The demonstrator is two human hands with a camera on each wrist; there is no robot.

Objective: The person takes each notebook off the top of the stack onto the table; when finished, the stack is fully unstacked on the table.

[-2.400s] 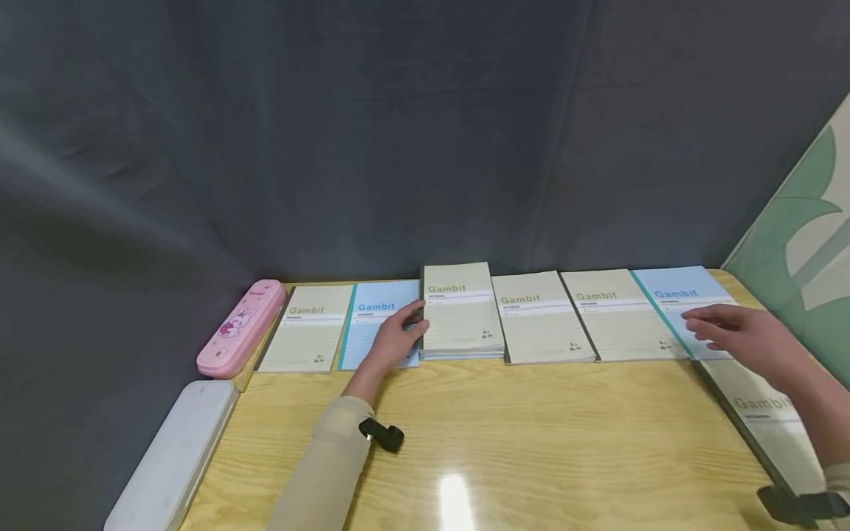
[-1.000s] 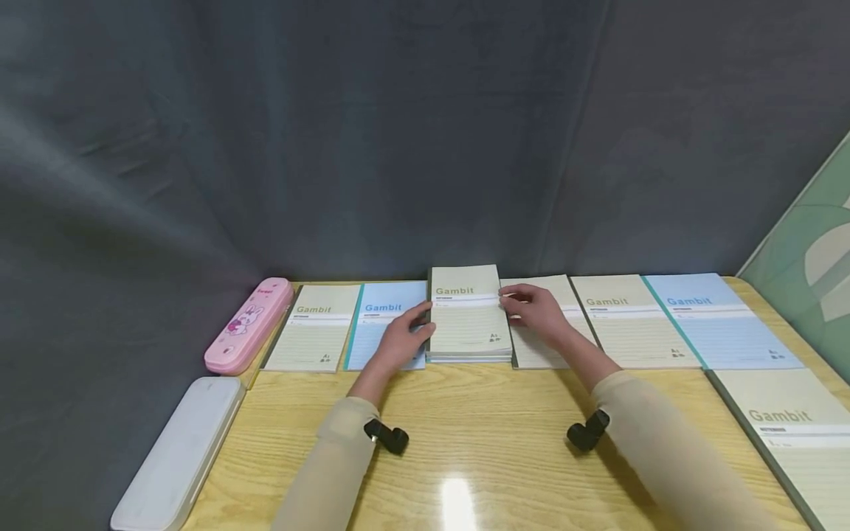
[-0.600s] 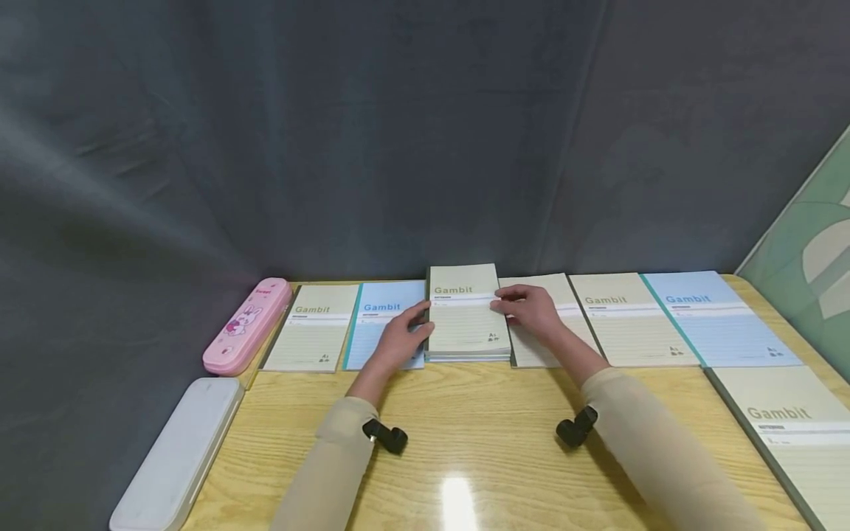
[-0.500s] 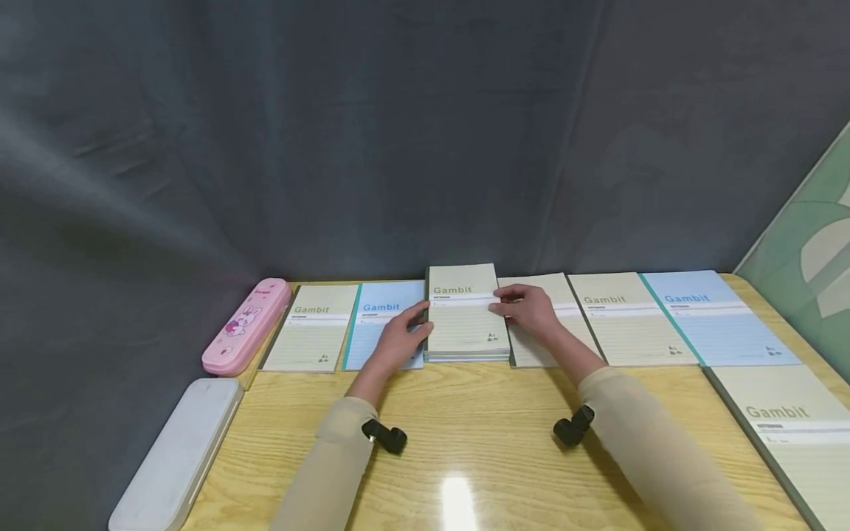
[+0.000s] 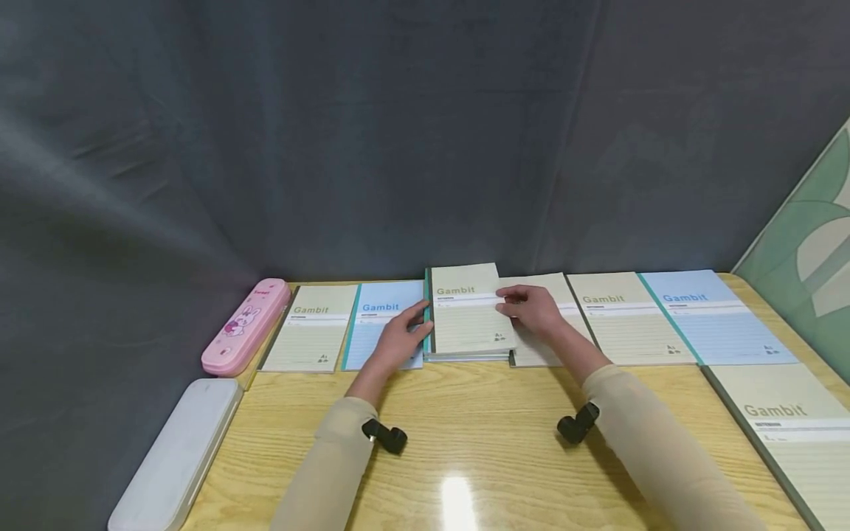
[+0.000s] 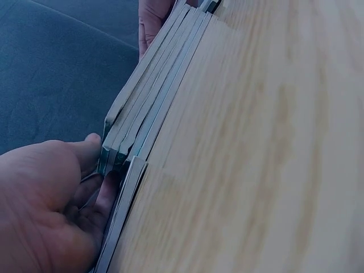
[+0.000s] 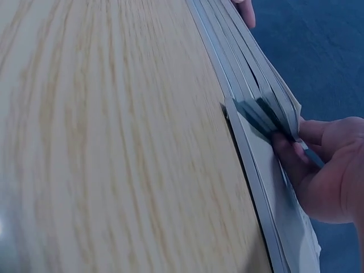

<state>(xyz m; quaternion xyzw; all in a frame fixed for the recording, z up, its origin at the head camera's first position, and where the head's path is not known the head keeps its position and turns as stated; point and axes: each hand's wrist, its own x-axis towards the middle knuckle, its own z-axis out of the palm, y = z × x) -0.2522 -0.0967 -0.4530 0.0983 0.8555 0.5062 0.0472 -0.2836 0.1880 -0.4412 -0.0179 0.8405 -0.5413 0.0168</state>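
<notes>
In the middle of the row stands a short stack of notebooks [image 6: 142,108]. Its top one, a cream Gambit notebook [image 5: 468,321], sits slightly right of the rest, so a teal spine [image 5: 427,317] shows at the left. My right hand [image 5: 534,311] pinches that top notebook by its right edge; in the right wrist view this edge is lifted a little off those below. On the other side my left hand [image 5: 396,339] rests against the stack's left edge, thumb and fingertips touching it, above a blue notebook [image 5: 385,346].
Left of the stack lie a cream notebook [image 5: 311,343], a pink pencil case [image 5: 246,327] and a white case [image 5: 178,453]. Rightward are two cream notebooks [image 5: 627,324], a blue one [image 5: 713,310] and, nearer, another cream one [image 5: 783,413]. A dark curtain [image 5: 398,147] hangs behind.
My right hand came from the blue notebook at the right to the stack. It has now shifted the top cream notebook slightly rightward, exposing the teal spine. The left hand has stayed put.
</notes>
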